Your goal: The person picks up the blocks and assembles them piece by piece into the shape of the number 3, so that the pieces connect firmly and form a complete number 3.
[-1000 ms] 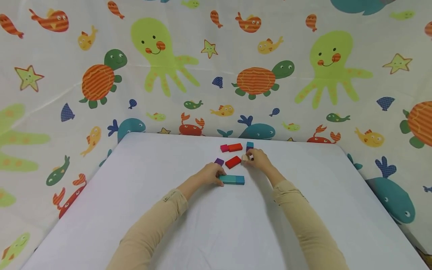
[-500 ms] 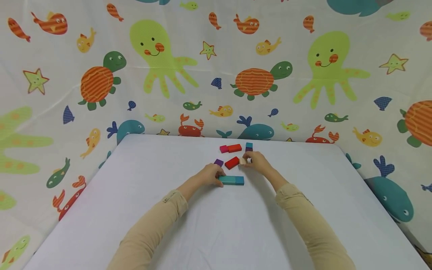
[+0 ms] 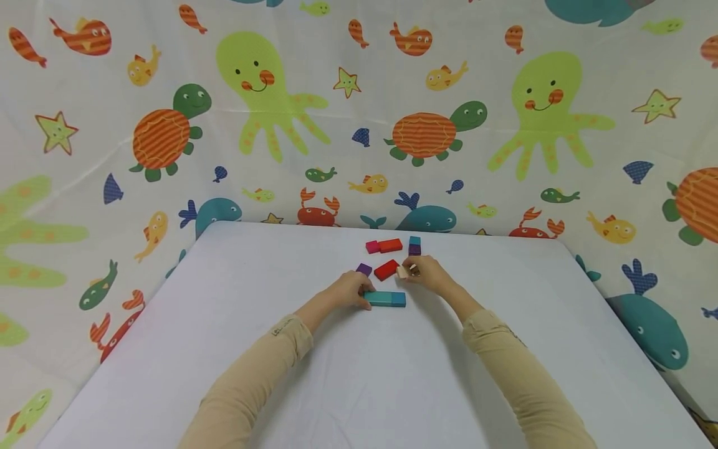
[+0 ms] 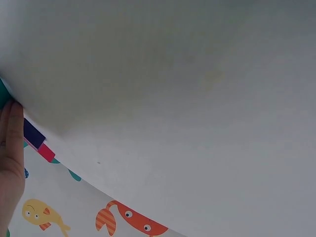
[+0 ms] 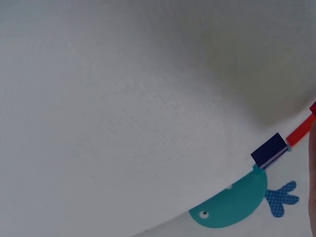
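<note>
In the head view my left hand [image 3: 349,289] holds the left end of a teal block [image 3: 379,299], thumb in front. A blue block [image 3: 398,299] sits against its right end. My right hand [image 3: 429,273] pinches a small pale wooden-coloured block [image 3: 401,272] at the right end of a red block [image 3: 386,270]; whether these two touch I cannot tell. Just beyond my left fingers lies a purple block [image 3: 364,269]. The left wrist view catches the hand's side [image 4: 12,153] by the teal block; the right wrist view has only a sliver of the hand [image 5: 312,182].
Farther back, a pink block [image 3: 373,247] adjoins an orange-red block [image 3: 391,245]. Behind my right hand a dark purple block [image 3: 414,249] stands with a blue one [image 3: 414,241]. All are on a white-covered table [image 3: 224,299], before a sea-animal printed cloth [image 3: 348,125].
My right hand has moved slightly left and nearer to me, bringing the pale block to the red block's right end. The left hand has stayed on the teal block.
</note>
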`<state>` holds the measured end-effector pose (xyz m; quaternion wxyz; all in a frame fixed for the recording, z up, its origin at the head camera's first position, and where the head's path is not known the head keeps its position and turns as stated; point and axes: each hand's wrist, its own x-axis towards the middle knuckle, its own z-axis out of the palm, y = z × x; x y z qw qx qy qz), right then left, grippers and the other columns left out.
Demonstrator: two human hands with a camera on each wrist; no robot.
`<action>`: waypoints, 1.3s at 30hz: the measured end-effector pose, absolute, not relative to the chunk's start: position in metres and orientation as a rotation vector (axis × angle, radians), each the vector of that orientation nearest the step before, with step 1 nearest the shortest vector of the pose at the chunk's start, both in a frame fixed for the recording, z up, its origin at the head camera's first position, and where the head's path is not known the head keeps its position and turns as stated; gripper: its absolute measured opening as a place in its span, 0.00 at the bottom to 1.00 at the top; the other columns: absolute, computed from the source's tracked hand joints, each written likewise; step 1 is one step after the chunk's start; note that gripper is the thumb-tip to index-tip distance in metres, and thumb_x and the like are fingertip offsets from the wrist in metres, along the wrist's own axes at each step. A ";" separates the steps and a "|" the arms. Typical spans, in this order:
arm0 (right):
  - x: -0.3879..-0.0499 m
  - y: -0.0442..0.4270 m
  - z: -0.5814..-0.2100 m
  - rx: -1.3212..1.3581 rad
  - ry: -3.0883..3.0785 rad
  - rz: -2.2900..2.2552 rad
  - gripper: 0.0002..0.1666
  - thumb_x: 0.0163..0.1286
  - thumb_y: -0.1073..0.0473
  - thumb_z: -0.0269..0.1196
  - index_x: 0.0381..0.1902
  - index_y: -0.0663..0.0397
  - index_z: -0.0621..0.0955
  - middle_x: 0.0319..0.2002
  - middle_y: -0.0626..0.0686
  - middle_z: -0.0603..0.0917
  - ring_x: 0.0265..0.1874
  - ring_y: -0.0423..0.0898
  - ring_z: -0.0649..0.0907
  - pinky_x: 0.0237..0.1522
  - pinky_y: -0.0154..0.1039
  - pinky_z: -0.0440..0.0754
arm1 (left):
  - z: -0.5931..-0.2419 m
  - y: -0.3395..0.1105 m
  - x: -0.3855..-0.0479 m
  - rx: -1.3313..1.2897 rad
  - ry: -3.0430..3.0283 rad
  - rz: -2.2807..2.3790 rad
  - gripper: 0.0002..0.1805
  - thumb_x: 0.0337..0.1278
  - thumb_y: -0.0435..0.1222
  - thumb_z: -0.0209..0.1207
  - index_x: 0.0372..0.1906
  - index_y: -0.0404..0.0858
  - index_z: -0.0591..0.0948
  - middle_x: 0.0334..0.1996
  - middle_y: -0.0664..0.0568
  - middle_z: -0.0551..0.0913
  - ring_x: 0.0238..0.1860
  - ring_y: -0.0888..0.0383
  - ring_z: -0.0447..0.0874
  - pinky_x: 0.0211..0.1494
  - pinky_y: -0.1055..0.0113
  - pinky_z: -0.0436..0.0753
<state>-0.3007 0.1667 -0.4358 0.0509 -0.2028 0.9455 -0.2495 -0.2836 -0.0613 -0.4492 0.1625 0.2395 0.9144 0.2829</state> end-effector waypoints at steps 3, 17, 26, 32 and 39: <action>-0.301 0.167 -0.438 -0.633 2.872 -0.759 0.19 0.60 0.67 0.65 0.50 0.64 0.79 0.47 0.61 0.83 0.45 0.54 0.81 0.52 0.45 0.80 | -0.449 -0.062 -0.285 0.677 2.613 0.805 0.21 0.46 0.36 0.70 0.49 0.38 0.83 0.38 0.50 0.84 0.36 0.59 0.75 0.43 0.69 0.80; -0.300 0.170 -0.448 -0.632 2.772 -0.746 0.18 0.62 0.63 0.65 0.49 0.64 0.79 0.47 0.60 0.82 0.46 0.54 0.80 0.53 0.45 0.80 | -0.454 -0.066 -0.287 0.695 2.609 0.800 0.22 0.45 0.36 0.70 0.49 0.37 0.83 0.37 0.50 0.84 0.34 0.59 0.75 0.42 0.70 0.79; -0.305 0.177 -0.444 -0.592 2.698 -0.727 0.17 0.62 0.60 0.65 0.48 0.60 0.79 0.47 0.57 0.82 0.47 0.52 0.79 0.55 0.47 0.78 | -0.451 -0.062 -0.286 0.676 2.616 0.797 0.22 0.45 0.37 0.70 0.49 0.38 0.83 0.38 0.50 0.84 0.35 0.59 0.76 0.43 0.69 0.80; -0.306 0.173 -0.443 -0.578 2.671 -0.723 0.16 0.62 0.61 0.65 0.48 0.60 0.81 0.45 0.56 0.83 0.45 0.50 0.78 0.54 0.45 0.79 | -0.453 -0.061 -0.286 0.665 2.616 0.797 0.22 0.45 0.37 0.70 0.49 0.38 0.83 0.37 0.50 0.84 0.35 0.59 0.76 0.43 0.70 0.80; -0.304 0.171 -0.443 -0.587 2.683 -0.694 0.16 0.61 0.64 0.65 0.47 0.60 0.81 0.44 0.56 0.83 0.45 0.49 0.78 0.54 0.45 0.78 | -0.453 -0.060 -0.286 0.659 2.611 0.800 0.22 0.45 0.36 0.70 0.49 0.37 0.83 0.37 0.50 0.83 0.35 0.58 0.76 0.42 0.70 0.79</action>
